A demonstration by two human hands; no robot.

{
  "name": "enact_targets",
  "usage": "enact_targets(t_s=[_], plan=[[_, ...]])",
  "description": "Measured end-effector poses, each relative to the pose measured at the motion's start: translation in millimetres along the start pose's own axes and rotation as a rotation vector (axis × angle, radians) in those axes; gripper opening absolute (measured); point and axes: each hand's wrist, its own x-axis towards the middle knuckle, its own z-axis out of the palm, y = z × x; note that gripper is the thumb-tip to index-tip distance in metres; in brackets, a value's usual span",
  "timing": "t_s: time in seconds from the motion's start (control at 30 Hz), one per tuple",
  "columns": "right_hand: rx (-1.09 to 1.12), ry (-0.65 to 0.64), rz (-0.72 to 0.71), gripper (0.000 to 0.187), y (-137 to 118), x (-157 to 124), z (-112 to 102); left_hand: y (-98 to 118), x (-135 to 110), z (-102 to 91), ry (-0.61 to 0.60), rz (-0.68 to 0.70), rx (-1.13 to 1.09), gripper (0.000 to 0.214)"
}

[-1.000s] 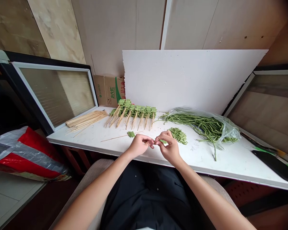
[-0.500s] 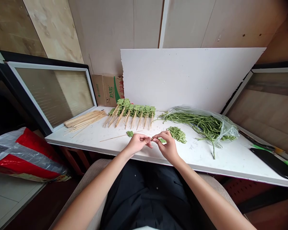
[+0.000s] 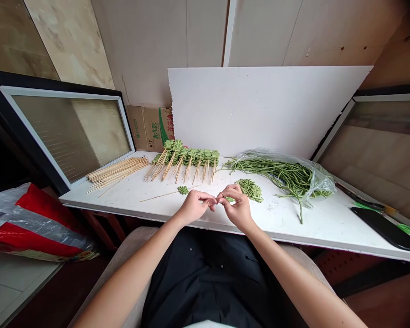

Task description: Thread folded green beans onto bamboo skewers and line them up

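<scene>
Head view | left hand (image 3: pixel 195 206) and right hand (image 3: pixel 238 206) grips each pressed together, contents unclear | seemingly readying cut long beans (image 3: pixel 251 190), piled on tabletop (image 3: pixel 280 221) beside right hand | next likely needs fingertip alignment

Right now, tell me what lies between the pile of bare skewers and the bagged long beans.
In the head view, the stacked bean skewers lie between the bare skewers and the bagged beans; toward the front lies a single skewer with green pieces.

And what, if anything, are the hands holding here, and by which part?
It cannot be told: the left hand and right hand are pinched close together, and anything between them is hidden or too small to identify.
</scene>
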Motion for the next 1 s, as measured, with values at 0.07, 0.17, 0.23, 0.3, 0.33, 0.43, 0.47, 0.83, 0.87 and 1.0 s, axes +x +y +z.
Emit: enact_targets(t_s=[0.07,0.17,0.23,0.3,0.33,0.43,0.47,0.83,0.87,1.0], plan=[[0.093,0.019,0.113,0.017,7.3,-0.8,1.9,-4.5,1.0,0.9,0.029,0.000,-0.060,0.042],[0.156,0.020,0.240,0.021,22.4,1.9,-1.7,-11.9,2.9,1.5,0.069,-0.067,-0.198,0.046],[0.078,0.004,0.249,0.028,34.5,4.7,-7.9,-16.3,3.8,0.5,0.088,-0.162,-0.344,0.051],[-0.082,-0.009,0.213,0.037,47.9,6.5,-14.9,-20.4,4.5,-1.7,0.088,-0.255,-0.495,0.054],[-0.160,-0.013,0.197,0.042,54.9,6.5,-18.1,-22.4,4.7,-3.0,0.086,-0.286,-0.554,0.054],[-0.293,-0.046,0.172,0.056,74.1,3.4,-24.5,-28.7,5.1,-6.8,0.084,-0.324,-0.646,0.052],[-0.311,-0.061,0.168,0.058,79.2,1.7,-25.6,-30.9,5.2,-7.9,0.088,-0.329,-0.658,0.052],[-0.274,-0.163,0.133,0.042,57.6,3.9,-21.5,-51.4,9.7,-8.1,0.263,-0.325,-0.393,0.053],[-0.214,-0.208,0.150,0.040,51.1,4.6,-18.8,-51.3,9.2,-4.9,0.263,-0.324,-0.382,0.052],[-0.070,-0.309,0.154,0.033,36.4,3.7,-9.4,-48.5,7.3,8.8,0.226,-0.328,-0.312,0.039]])
